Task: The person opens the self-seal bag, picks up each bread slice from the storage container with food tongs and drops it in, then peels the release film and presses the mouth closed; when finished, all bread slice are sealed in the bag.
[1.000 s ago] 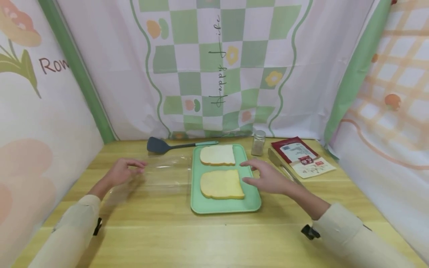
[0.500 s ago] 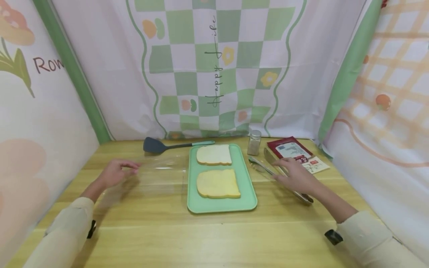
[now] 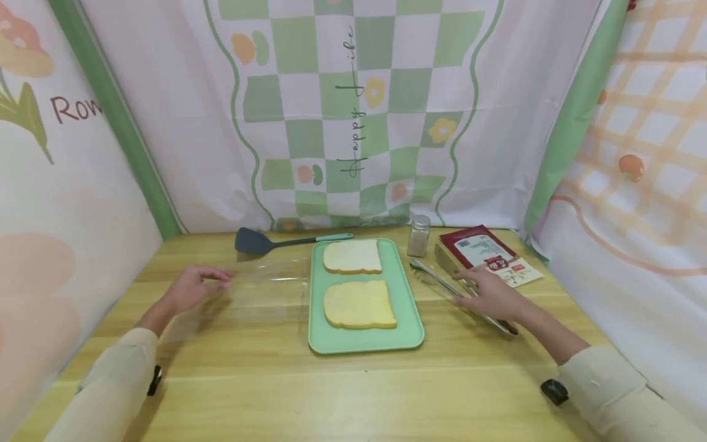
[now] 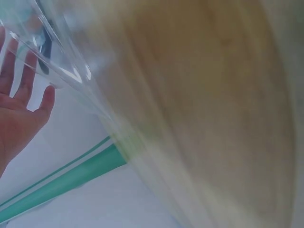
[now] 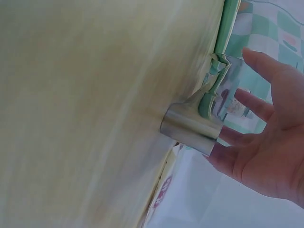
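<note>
My left hand reaches beside a clear plastic container or sleeve on the table; its fingers look straight in the left wrist view, where the plastic covers some fingertips. Contact with it is unclear. On the right, my right hand hovers around metal tongs, thumb and fingers spread on either side. The right wrist view shows the thumb apart, with some fingers at or behind the tongs. Between the hands lies a green tray bearing two bread slices, a white one and a yellowish one.
A dark spatula lies behind the plastic. A small glass jar stands behind the tray's right corner. What looks like a knife blade lies beside the tongs, by a red-and-white packet. Printed curtains enclose the table.
My right hand has moved from over the tray's right edge to the tongs on the right, then stayed nearly still. My left hand has barely shifted. The bread and tray stay put.
</note>
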A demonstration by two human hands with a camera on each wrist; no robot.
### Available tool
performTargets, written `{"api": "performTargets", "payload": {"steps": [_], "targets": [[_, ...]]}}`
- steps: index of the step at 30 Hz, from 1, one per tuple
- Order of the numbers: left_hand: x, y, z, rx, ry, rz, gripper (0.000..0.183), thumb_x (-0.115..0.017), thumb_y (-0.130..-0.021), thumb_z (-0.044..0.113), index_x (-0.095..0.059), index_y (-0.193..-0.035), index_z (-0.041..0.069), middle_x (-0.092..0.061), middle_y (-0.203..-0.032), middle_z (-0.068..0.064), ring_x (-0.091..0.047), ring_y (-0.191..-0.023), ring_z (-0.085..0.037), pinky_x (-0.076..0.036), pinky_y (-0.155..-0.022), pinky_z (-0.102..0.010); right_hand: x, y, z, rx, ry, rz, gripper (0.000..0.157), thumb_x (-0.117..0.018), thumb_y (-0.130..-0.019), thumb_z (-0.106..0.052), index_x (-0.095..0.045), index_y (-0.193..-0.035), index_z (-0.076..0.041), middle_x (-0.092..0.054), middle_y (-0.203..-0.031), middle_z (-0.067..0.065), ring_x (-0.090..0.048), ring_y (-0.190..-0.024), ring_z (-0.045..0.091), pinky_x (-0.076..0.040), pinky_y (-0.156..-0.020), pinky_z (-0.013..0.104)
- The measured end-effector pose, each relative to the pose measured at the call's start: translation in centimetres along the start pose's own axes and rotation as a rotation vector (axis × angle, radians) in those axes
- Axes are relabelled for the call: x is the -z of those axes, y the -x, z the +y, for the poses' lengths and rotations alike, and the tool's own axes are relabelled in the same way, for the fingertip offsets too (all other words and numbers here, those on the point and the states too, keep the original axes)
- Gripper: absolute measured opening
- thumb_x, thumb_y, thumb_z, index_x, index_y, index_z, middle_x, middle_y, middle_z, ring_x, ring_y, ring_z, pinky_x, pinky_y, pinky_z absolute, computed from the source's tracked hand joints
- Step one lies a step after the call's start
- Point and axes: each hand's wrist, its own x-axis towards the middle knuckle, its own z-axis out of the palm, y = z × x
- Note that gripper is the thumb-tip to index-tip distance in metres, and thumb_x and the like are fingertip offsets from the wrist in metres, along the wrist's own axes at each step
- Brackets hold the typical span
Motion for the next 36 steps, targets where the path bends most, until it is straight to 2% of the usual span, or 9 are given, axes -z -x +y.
{"api": "performTargets", "payload": {"steps": [6, 16, 19, 22, 24, 26, 30, 33, 36], "targets": [[0.0, 0.0, -0.2, 0.007, 0.009, -0.002, 0.013, -0.072, -0.089, 0.002, -0.073, -0.100, -0.005, -0.071, -0.113, -0.019, -0.064, -0.108, -0.043, -0.043, -0.099, -0.060, -0.2, -0.4, 0.1, 0.013, 0.016, -0.003, 0.056, -0.078, -0.086, -0.023, -0.058, -0.130, 0.006, -0.058, -0.125, 0.031, -0.052, -0.116, 0.050, -0.044, -0.093, 0.065], [-0.1, 0.1, -0.4, -0.003, -0.004, 0.005, 0.012, -0.073, -0.088, 0.002, -0.074, -0.098, -0.004, -0.071, -0.113, -0.018, -0.065, -0.108, -0.041, -0.045, -0.098, -0.058, 0.0, -0.1, 0.6, 0.083, 0.004, 0.010, 0.053, -0.072, -0.086, -0.003, -0.054, -0.136, 0.002, -0.058, -0.130, 0.028, -0.052, -0.120, 0.048, -0.042, -0.097, 0.064], [-0.1, 0.0, -0.4, 0.000, -0.020, 0.008, 0.012, -0.073, -0.088, 0.003, -0.075, -0.098, -0.003, -0.071, -0.113, -0.016, -0.065, -0.108, -0.040, -0.047, -0.097, -0.050, 0.1, 0.2, 0.6, 0.097, -0.025, 0.020, 0.051, -0.068, -0.088, 0.001, -0.055, -0.137, -0.001, -0.057, -0.133, 0.025, -0.052, -0.121, 0.046, -0.043, -0.097, 0.063], [-0.1, 0.0, -0.4, 0.004, -0.026, 0.008, 0.012, -0.073, -0.088, 0.003, -0.075, -0.098, -0.003, -0.072, -0.113, -0.016, -0.065, -0.109, -0.038, -0.047, -0.097, -0.047, 0.3, 0.4, 0.4, 0.098, -0.034, 0.022, 0.048, -0.064, -0.091, 0.000, -0.056, -0.138, -0.007, -0.058, -0.136, 0.021, -0.056, -0.117, 0.039, -0.048, -0.091, 0.055], [-0.1, 0.0, -0.3, 0.008, -0.014, 0.006, 0.012, -0.072, -0.089, 0.003, -0.074, -0.098, -0.004, -0.071, -0.113, -0.017, -0.065, -0.109, -0.039, -0.047, -0.097, -0.049, 0.4, 0.4, 0.2, 0.103, -0.037, 0.025, 0.046, -0.063, -0.093, -0.002, -0.058, -0.138, -0.010, -0.059, -0.136, 0.018, -0.057, -0.117, 0.036, -0.048, -0.090, 0.054], [-0.1, 0.0, -0.2, 0.015, -0.002, 0.003, 0.012, -0.072, -0.089, 0.002, -0.074, -0.098, -0.005, -0.071, -0.113, -0.018, -0.064, -0.110, -0.041, -0.044, -0.098, -0.056, 0.4, 0.5, -0.1, 0.112, -0.040, 0.030, 0.043, -0.062, -0.094, -0.002, -0.060, -0.136, -0.011, -0.060, -0.135, 0.017, -0.058, -0.117, 0.036, -0.048, -0.092, 0.056], [-0.1, 0.0, -0.2, 0.026, 0.015, 0.002, 0.012, -0.071, -0.089, 0.002, -0.074, -0.098, -0.005, -0.071, -0.114, -0.019, -0.063, -0.110, -0.042, -0.043, -0.099, -0.059, 0.7, 0.6, -1.0, 0.125, -0.067, 0.048, 0.035, -0.062, -0.095, -0.002, -0.066, -0.129, -0.010, -0.065, -0.126, 0.017, -0.058, -0.117, 0.040, -0.047, -0.094, 0.059], [-0.1, 0.0, -0.3, 0.032, 0.023, -0.002, 0.013, -0.072, -0.089, 0.002, -0.074, -0.099, -0.006, -0.070, -0.114, -0.020, -0.063, -0.110, -0.043, -0.043, -0.099, -0.059, 1.0, 0.6, -2.1, 0.146, -0.103, 0.057, 0.030, -0.061, -0.095, -0.001, -0.069, -0.123, -0.009, -0.068, -0.121, 0.014, -0.061, -0.111, 0.035, -0.051, -0.089, 0.053], [-0.1, 0.0, -0.3, 0.036, 0.029, -0.006, 0.013, -0.071, -0.089, 0.002, -0.073, -0.099, -0.006, -0.070, -0.114, -0.020, -0.063, -0.110, -0.043, -0.042, -0.100, -0.060, 1.3, 0.6, -3.1, 0.183, -0.141, 0.073, 0.027, -0.061, -0.096, -0.001, -0.071, -0.119, -0.011, -0.070, -0.117, 0.009, -0.063, -0.102, 0.023, -0.053, -0.083, 0.040]]}}
